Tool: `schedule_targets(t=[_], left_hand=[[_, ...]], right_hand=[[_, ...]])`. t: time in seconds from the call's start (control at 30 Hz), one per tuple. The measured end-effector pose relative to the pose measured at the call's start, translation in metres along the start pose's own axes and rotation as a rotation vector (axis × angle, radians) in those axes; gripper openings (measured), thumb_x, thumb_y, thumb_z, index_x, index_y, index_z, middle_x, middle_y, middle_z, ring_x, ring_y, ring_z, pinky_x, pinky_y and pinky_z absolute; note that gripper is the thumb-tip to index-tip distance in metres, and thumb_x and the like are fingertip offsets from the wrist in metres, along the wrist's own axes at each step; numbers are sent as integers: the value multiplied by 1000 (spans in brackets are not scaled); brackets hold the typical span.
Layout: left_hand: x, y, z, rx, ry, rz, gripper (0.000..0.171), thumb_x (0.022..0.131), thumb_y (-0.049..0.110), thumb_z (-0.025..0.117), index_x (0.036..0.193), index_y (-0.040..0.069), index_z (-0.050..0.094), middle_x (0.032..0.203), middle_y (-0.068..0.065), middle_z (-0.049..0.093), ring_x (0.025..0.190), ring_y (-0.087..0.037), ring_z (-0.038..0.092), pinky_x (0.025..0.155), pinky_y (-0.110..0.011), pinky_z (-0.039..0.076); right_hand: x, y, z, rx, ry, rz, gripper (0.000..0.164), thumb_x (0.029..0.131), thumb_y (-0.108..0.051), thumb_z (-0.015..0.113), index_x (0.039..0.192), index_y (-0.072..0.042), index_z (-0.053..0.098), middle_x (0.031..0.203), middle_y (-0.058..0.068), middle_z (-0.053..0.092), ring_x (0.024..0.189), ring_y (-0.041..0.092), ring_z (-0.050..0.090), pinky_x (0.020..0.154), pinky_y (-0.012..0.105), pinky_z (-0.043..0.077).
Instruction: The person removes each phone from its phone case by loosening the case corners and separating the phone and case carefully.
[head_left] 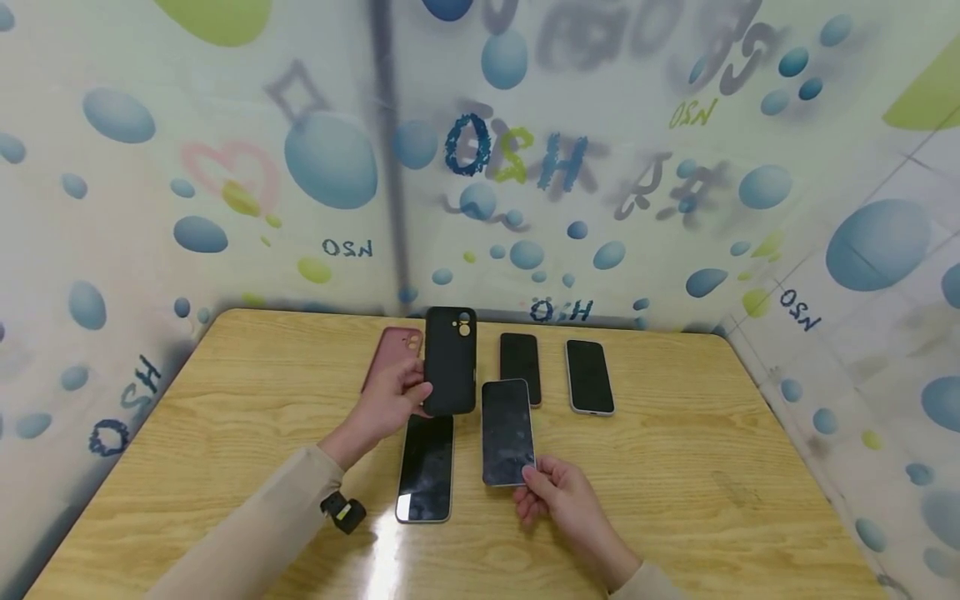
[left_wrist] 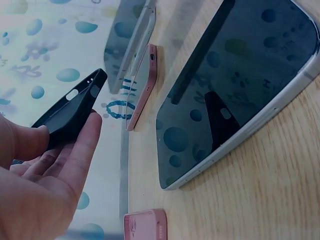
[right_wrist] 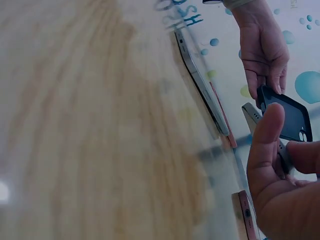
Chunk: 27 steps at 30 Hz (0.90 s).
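In the head view my left hand [head_left: 382,402] pinches a black phone case [head_left: 451,362] by its lower left side, raised with its camera cutout at the top right. The left wrist view shows the hollow inside and side slots of the case [left_wrist: 75,107], gripped between thumb and fingers. My right hand [head_left: 566,500] holds a dark-screened smartphone [head_left: 507,433] by its lower right corner, screen up. From the right wrist, the phone's pale edge [right_wrist: 251,114] appears beside the case [right_wrist: 292,117]; the thumb and fingers partly hide it.
Below the case lies a smartphone [head_left: 425,479] with a pale frame, screen up. Farther back are a pink-edged phone [head_left: 521,358], a white-edged phone [head_left: 589,377] and a pink phone case [head_left: 392,352]. The wooden table [head_left: 697,467] meets a patterned backdrop [head_left: 637,208].
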<state>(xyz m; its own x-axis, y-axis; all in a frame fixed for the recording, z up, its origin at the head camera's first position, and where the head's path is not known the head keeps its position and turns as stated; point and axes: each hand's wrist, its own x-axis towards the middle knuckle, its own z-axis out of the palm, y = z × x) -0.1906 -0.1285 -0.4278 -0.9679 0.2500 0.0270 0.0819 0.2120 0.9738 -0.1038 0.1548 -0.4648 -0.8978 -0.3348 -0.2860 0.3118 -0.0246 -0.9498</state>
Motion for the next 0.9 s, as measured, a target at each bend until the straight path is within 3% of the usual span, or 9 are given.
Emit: schedule_targets(t=[0.37,0.9], left_hand=[[-1,0,-1,3,-9,2,22,104,-12,46,125,-16,52,121,-37,65,100,-40,71,75,-46,64],[-2,1,0,13,1,0,23,104,-11,47,126,-16,53,122,-36,65,100,-40,71,76,-46,64]], right_hand=[[-3,15,5,20,-28,81,17,109,-8,49,101,5,56,81,5,69,67,13,67,60,25,59],[-13,16,9,-17,-53,152,17,108,-7,50,104,8,58,84,8,71,67,13,70,66,29,63]])
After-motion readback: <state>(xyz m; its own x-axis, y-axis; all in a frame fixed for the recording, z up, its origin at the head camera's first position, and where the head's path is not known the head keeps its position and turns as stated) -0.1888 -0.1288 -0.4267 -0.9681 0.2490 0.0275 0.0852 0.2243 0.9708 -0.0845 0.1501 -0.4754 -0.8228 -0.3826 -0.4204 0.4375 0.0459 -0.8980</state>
